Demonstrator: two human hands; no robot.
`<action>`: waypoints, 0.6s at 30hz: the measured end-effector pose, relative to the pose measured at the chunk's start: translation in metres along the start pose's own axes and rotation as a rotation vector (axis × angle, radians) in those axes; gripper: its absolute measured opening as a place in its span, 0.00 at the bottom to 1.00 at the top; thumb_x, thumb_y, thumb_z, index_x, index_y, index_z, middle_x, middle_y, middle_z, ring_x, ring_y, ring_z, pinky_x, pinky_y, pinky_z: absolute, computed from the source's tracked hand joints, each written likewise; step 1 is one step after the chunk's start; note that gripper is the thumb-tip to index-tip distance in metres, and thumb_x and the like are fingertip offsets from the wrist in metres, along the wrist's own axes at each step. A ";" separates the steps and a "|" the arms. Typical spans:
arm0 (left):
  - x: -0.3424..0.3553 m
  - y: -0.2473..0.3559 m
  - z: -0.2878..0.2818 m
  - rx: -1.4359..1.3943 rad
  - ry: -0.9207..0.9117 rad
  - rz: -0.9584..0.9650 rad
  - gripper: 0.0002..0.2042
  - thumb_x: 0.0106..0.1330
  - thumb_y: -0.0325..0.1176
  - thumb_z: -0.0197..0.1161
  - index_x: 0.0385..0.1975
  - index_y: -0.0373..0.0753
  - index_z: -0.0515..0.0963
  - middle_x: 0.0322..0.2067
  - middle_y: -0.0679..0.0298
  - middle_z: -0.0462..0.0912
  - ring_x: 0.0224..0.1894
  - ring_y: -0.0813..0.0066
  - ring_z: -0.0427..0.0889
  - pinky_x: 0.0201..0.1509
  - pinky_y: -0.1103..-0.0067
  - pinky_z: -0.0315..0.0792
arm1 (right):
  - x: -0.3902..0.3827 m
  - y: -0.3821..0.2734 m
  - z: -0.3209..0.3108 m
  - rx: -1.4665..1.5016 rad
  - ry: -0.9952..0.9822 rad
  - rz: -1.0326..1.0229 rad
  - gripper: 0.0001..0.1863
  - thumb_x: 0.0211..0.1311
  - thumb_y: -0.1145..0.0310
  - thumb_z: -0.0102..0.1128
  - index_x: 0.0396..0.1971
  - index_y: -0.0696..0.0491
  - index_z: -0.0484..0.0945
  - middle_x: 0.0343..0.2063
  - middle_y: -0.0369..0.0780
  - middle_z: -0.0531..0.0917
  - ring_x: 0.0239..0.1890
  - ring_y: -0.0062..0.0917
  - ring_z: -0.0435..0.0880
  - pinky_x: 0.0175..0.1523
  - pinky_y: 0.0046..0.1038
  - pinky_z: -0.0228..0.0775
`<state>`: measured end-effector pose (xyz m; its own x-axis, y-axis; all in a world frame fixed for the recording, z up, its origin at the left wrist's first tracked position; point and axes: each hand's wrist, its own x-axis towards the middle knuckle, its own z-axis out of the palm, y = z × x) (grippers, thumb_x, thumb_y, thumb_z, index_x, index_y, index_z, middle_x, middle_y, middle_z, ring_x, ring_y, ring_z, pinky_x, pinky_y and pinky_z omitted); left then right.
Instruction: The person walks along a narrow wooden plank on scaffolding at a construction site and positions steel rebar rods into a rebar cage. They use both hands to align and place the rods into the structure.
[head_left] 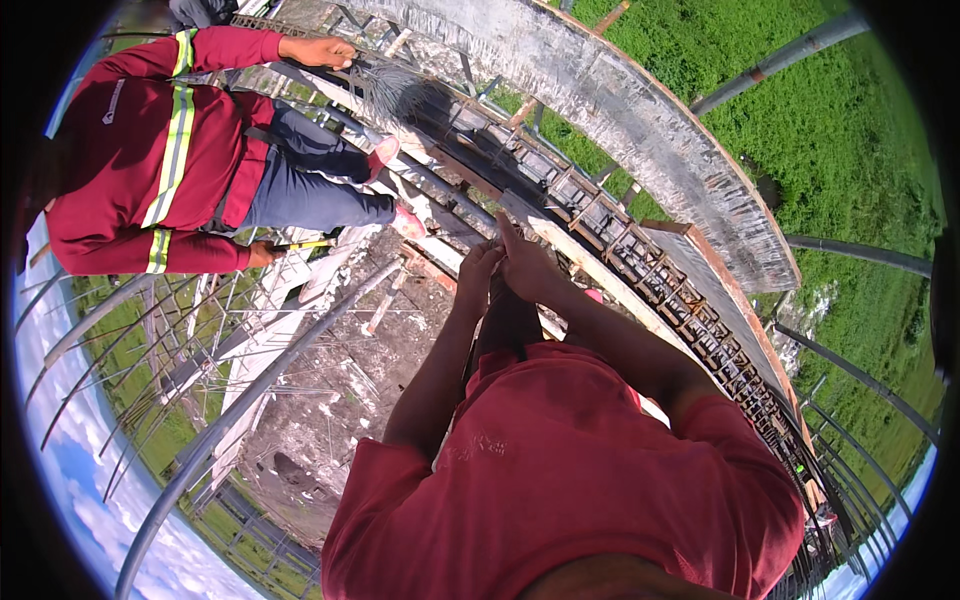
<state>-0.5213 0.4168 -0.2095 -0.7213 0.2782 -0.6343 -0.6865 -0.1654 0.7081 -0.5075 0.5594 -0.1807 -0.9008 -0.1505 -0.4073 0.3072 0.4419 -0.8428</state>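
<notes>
Nearest, the left hand (482, 270) and right hand (527, 265) meet in front of the body; one right finger extends away, the others look drawn in, and I cannot tell whether the fingers of either hand grip anything small. For such close two-handed work, it seems best to steady with one hand, keep the other's movements short, and watch the fingertips. The rusty rebar cage (655, 275), the thing nearest them, lies just beyond and to the right, so forearms are best kept off its bars. Farther left, a co-worker (160, 150) holds a yellow-handled tool (308, 244) and, farther still, a bundle of wire (393, 92); leaving room for those loose ends looks sensible.
</notes>
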 end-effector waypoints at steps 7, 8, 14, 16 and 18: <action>0.073 -0.007 -0.064 0.148 0.208 0.164 0.11 0.70 0.36 0.55 0.40 0.34 0.75 0.38 0.66 0.79 0.40 0.82 0.75 0.47 0.81 0.68 | 0.095 0.002 0.033 -0.044 0.013 -0.089 0.37 0.55 0.76 0.49 0.67 0.55 0.50 0.42 0.53 0.80 0.43 0.48 0.80 0.49 0.42 0.72; 0.084 -0.011 -0.076 0.129 0.279 0.180 0.10 0.69 0.35 0.56 0.39 0.34 0.76 0.36 0.67 0.79 0.37 0.83 0.74 0.45 0.81 0.68 | 0.109 0.007 0.040 -0.056 0.047 -0.109 0.35 0.55 0.76 0.49 0.66 0.55 0.54 0.43 0.52 0.79 0.44 0.48 0.80 0.49 0.42 0.72; 0.170 -0.023 -0.182 -0.218 0.670 0.122 0.11 0.67 0.40 0.58 0.39 0.40 0.75 0.35 0.67 0.79 0.39 0.78 0.77 0.44 0.77 0.68 | 0.222 0.073 0.066 -0.140 0.134 0.071 0.22 0.55 0.69 0.55 0.52 0.54 0.71 0.43 0.52 0.80 0.44 0.48 0.80 0.49 0.44 0.72; 0.202 -0.024 -0.214 -0.301 0.751 0.156 0.11 0.65 0.40 0.61 0.39 0.40 0.74 0.35 0.67 0.78 0.38 0.77 0.78 0.39 0.78 0.68 | 0.267 0.102 0.074 -0.218 0.120 0.107 0.22 0.55 0.68 0.55 0.52 0.53 0.72 0.44 0.53 0.80 0.45 0.49 0.80 0.51 0.45 0.71; 0.231 -0.023 -0.238 -0.233 0.793 0.165 0.11 0.65 0.42 0.62 0.32 0.41 0.73 0.30 0.68 0.76 0.33 0.80 0.75 0.37 0.78 0.67 | 0.308 0.124 0.089 -0.330 0.058 0.157 0.21 0.56 0.67 0.55 0.51 0.53 0.73 0.43 0.52 0.79 0.47 0.48 0.79 0.51 0.45 0.71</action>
<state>-0.6937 0.2593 -0.4460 -0.6052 -0.4992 -0.6201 -0.5055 -0.3608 0.7838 -0.7195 0.4895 -0.4418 -0.8696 -0.0119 -0.4936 0.3360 0.7181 -0.6094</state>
